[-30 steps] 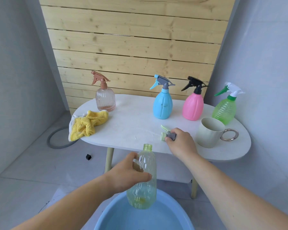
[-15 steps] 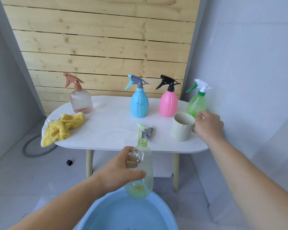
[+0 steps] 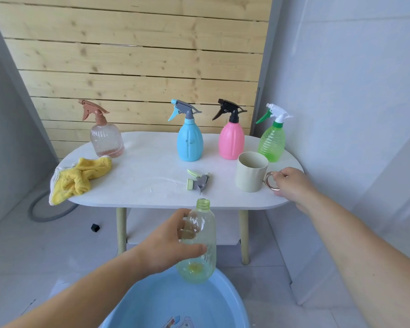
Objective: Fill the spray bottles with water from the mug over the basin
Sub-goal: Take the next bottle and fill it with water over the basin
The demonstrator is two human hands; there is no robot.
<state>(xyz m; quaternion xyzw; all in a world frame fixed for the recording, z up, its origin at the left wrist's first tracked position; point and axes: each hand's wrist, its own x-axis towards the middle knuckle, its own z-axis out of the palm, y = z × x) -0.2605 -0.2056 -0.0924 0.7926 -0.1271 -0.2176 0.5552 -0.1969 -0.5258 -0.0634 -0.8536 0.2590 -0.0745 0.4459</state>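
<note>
Left grip (image 3: 166, 245) is wrapped round the open bottle (image 3: 205, 230), thumb across the front and fingers behind. The bottle is upright and uncapped, at 6 o'clock, just in front of the counter (image 3: 147, 162) edge, with its base over the far rim of the basin (image 3: 152, 304). It looks near empty, only a yellow tint at the bottom.

Right grip (image 3: 291, 185) is at 3 o'clock, fingers curled onto the ring handle (image 3: 268, 183) of the mug (image 3: 250, 172). The mug sits on the counter, not lifted. Can't tell its water level. Spray head (image 3: 198, 182) lies on the counter at 12 o'clock from the bottle neck. Green bottle (image 3: 272, 143) stands just behind the mug.

Handling, judged:
- **Bottle:** thin clear plastic, light, probably dents if squeezed. A mid-body hold is fine and should be firmed as the weight comes on.
- **Neck:** narrow, so pour slowly with the mug lip close.
- **Mug:** rigid and likely heavy if full. The thin ring handle gives little leverage, so hook fingers through it and keep it level until it is over the basin.
- **Wet plastic:** may turn slippery.
</note>
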